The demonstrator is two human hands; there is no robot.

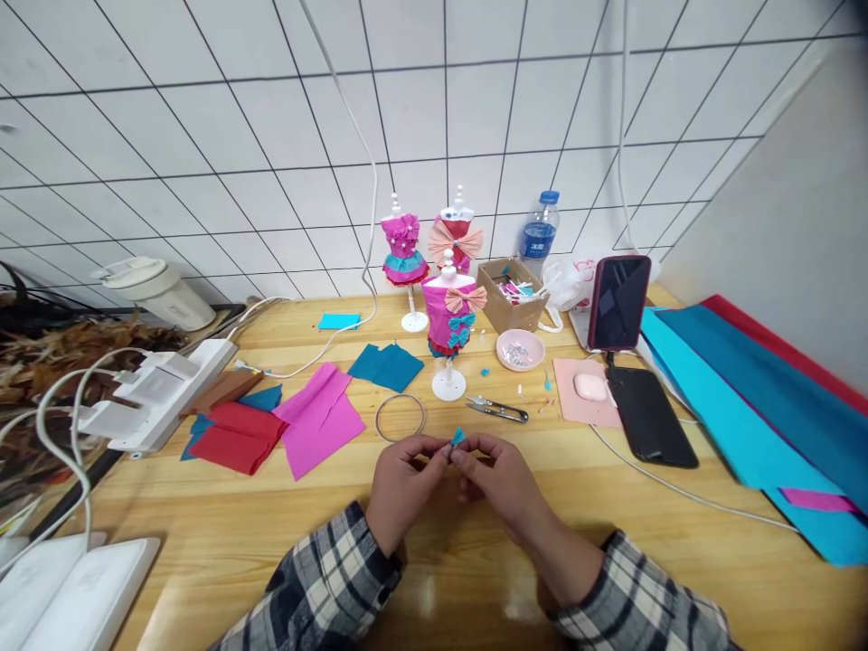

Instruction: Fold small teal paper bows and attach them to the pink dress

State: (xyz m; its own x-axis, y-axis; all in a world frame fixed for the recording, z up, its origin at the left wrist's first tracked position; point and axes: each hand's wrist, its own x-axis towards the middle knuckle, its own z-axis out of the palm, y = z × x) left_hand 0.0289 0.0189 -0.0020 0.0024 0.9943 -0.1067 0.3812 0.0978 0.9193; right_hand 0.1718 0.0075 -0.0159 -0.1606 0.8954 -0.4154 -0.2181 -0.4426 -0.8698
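Observation:
Between the fingertips of both hands is a small piece of turquoise crepe paper [458, 437], most of it hidden. My left hand [408, 484] pinches it from the left, and my right hand [500, 475] pinches it from the right. Just beyond them lie black-handled thread snips [498, 410] and a metal ring [400, 418]. A small white dress form [448, 387] stands ahead, dressed in magenta paper with a peach bow [466, 299] and turquoise bows [462, 331]. Two more dressed forms are behind it, one in a magenta top [402, 237].
A pink bowl [521, 351] of small bits and a cardboard box [514, 306] stand back right. Phones [651, 416] and long paper sheets [739, 407] lie right. Red paper [240, 438], magenta paper [324, 420] and a power strip [173, 398] are left. White cables cross the table.

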